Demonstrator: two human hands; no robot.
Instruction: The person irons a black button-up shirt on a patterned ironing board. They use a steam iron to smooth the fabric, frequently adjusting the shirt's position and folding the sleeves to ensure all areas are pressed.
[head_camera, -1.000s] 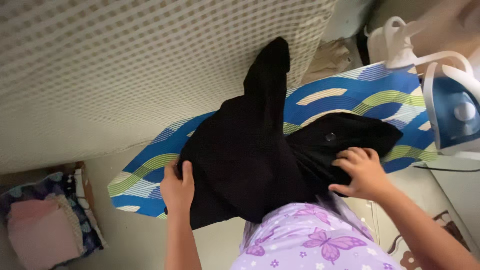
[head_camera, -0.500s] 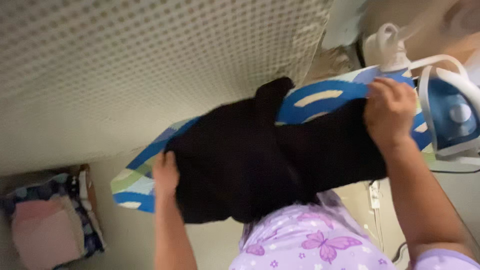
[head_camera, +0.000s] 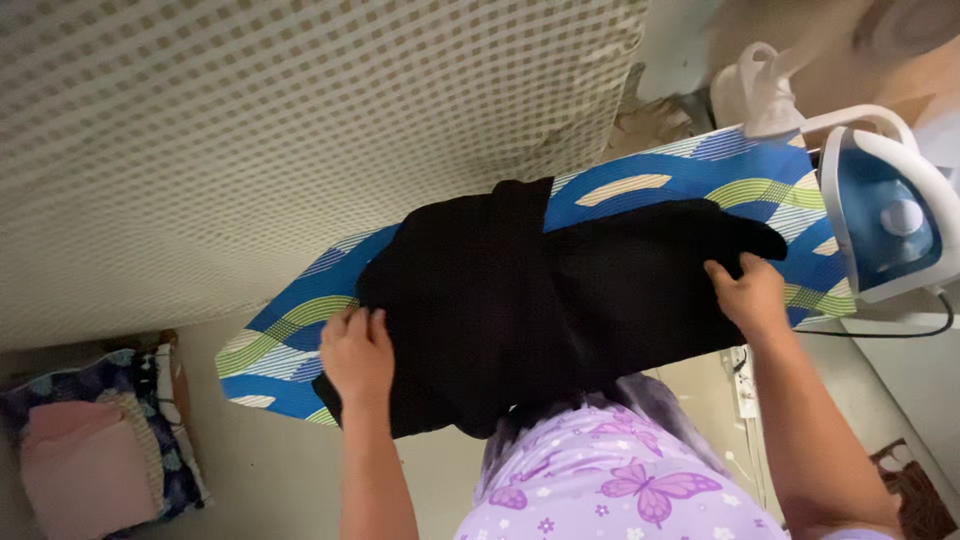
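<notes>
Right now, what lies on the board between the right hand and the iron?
In the head view, only bare ironing board cover lies between the right hand and the iron.

Your left hand (head_camera: 357, 358) lies palm down, fingers together and pointing away from you, forearm running straight back. Your right hand (head_camera: 748, 295) reaches farther out, fingers curled under in a pinch, arm nearly straight.
</notes>
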